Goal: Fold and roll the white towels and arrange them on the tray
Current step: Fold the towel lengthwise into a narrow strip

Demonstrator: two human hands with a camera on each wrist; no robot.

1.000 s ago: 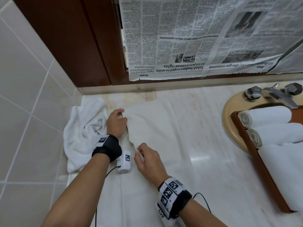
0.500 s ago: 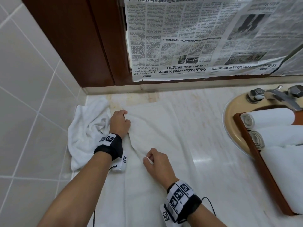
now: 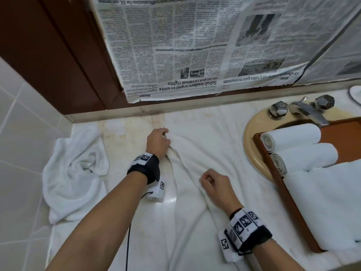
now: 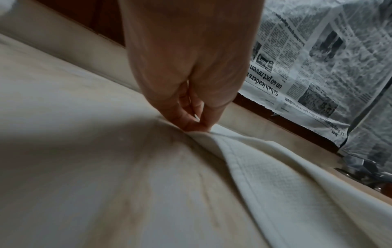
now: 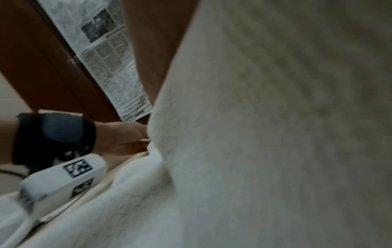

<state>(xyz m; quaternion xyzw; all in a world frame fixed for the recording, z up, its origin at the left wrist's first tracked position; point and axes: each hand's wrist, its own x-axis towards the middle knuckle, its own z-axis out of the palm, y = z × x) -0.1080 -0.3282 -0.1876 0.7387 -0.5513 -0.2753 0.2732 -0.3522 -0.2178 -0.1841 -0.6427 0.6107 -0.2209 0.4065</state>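
Towel (image 3: pixel 211 153) lies spread on the counter (image 3: pixel 125 132), its left edge now drawn further right than a second ago. Left hand (image 3: pixel 157 142) pinches the hemmed far corner; right hand (image 3: pixel 216 185) seems to pinch the nearer edge, though its fingers are hidden. The lengthwise fold is under way; two rolls (image 3: pixel 293 136) already sit on the tray (image 3: pixel 289 202).

R wrist view: towel (image 5: pixel 265 134) hides right hand's grip; blurred.

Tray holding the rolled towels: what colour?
Reddish-brown wooden tray; the head view shows it best.
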